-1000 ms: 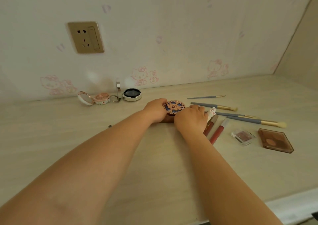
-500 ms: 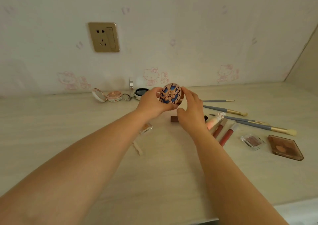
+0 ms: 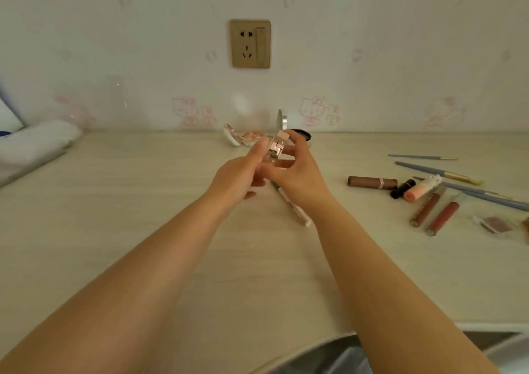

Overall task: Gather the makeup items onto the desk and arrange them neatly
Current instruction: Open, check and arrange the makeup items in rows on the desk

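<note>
We hold a small rose-gold makeup case [image 3: 275,148] up off the desk [image 3: 143,202], between both hands and just in front of the wall: our left hand [image 3: 239,174] pinches its near side with thumb and fingers, and our right hand [image 3: 297,170] curls round its far side, fingers arched over the top. Whether the case is open or closed we cannot tell, since it is blurred. Under our hands a pale slim pencil [image 3: 292,204] lies at a slant on the desk. Behind our hands, against the wall, sit an open white compact [image 3: 233,138] and a round mirror compact [image 3: 282,120] with a dark pan, partly hidden. Well to the right, the gathering looks largely done: a brown lipstick [image 3: 372,182], a small black tube [image 3: 403,188], a peach tube [image 3: 420,191], two red lip glosses [image 3: 435,212], several blue-handled brushes [image 3: 438,171] and a clear eyeshadow pan [image 3: 496,224] all rest on the desk, close together. They lie at mixed angles, some touching or crossing, so we judge the neat arranging as barely begun. What seems left is to set down the case in hand, bring the pencil and the compacts nearer the group, and line everything up.
</note>
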A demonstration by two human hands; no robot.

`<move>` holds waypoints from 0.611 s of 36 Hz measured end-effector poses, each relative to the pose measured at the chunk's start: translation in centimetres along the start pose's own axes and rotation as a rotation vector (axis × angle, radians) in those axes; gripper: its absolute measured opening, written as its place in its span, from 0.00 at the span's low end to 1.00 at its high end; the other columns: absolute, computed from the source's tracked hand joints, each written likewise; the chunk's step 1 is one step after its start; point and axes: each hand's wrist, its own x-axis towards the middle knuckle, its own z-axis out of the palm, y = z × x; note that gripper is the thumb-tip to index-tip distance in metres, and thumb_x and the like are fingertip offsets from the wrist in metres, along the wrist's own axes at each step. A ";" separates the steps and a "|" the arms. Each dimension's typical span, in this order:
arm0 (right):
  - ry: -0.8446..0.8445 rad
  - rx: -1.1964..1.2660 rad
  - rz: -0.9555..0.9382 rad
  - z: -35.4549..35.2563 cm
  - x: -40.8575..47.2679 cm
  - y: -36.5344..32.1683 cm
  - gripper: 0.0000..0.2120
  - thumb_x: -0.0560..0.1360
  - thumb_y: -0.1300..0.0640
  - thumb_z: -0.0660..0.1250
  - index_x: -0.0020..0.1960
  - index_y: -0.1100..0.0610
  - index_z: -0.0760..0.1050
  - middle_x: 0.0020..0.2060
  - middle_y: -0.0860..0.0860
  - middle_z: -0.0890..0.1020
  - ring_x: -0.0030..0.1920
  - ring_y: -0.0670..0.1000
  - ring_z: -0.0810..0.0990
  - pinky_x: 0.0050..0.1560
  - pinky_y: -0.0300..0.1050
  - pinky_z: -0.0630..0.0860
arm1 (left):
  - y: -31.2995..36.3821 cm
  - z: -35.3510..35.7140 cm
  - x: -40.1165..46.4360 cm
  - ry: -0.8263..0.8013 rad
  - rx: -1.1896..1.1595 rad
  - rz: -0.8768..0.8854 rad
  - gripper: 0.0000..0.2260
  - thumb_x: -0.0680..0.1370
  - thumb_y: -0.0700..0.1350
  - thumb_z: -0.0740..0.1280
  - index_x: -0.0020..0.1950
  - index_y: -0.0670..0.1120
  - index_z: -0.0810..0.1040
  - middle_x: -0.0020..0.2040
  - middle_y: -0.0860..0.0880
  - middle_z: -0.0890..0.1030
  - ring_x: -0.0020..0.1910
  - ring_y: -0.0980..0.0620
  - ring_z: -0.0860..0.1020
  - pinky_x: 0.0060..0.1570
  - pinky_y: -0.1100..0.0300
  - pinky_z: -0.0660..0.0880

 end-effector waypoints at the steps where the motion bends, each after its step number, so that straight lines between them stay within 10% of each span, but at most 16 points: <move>1: -0.008 0.080 0.055 0.4 0.0 0.0 0.28 0.68 0.54 0.74 0.64 0.47 0.65 0.53 0.45 0.78 0.50 0.45 0.80 0.47 0.41 0.77 | -0.3 -0.3 -0.3 0.058 -0.005 0.018 0.25 0.75 0.67 0.52 0.47 0.51 0.80 0.46 0.52 0.82 0.47 0.54 0.80 0.49 0.55 0.76; 5: -0.152 0.439 0.187 1.8 -0.1 0.5 0.15 0.77 0.46 0.62 0.55 0.57 0.72 0.40 0.52 0.77 0.39 0.49 0.76 0.36 0.39 0.68 | -2.3 -1.0 -0.7 0.277 0.143 0.232 0.20 0.79 0.62 0.49 0.48 0.51 0.73 0.50 0.50 0.78 0.52 0.49 0.77 0.53 0.50 0.74; 9: -0.224 0.506 0.231 3.2 -0.2 1.6 0.27 0.76 0.34 0.51 0.55 0.52 0.78 0.47 0.56 0.78 0.43 0.53 0.75 0.43 0.45 0.69 | -3.7 -0.7 -1.2 0.275 0.228 0.411 0.22 0.79 0.60 0.53 0.64 0.47 0.72 0.59 0.49 0.72 0.55 0.56 0.72 0.48 0.79 0.65; 17: -0.172 0.568 0.285 3.4 -0.2 2.0 0.38 0.76 0.33 0.43 0.62 0.63 0.72 0.62 0.72 0.69 0.65 0.74 0.62 0.66 0.70 0.60 | -4.1 -0.2 -1.8 0.150 0.299 0.546 0.32 0.71 0.65 0.57 0.71 0.50 0.65 0.67 0.51 0.69 0.67 0.56 0.67 0.66 0.55 0.67; 22: -0.157 0.489 0.296 3.5 -0.4 2.1 0.35 0.76 0.33 0.40 0.51 0.52 0.79 0.51 0.59 0.79 0.65 0.68 0.69 0.65 0.63 0.65 | -4.5 -0.2 -1.6 0.136 0.265 0.497 0.35 0.69 0.65 0.60 0.73 0.51 0.62 0.67 0.52 0.69 0.66 0.55 0.68 0.63 0.51 0.71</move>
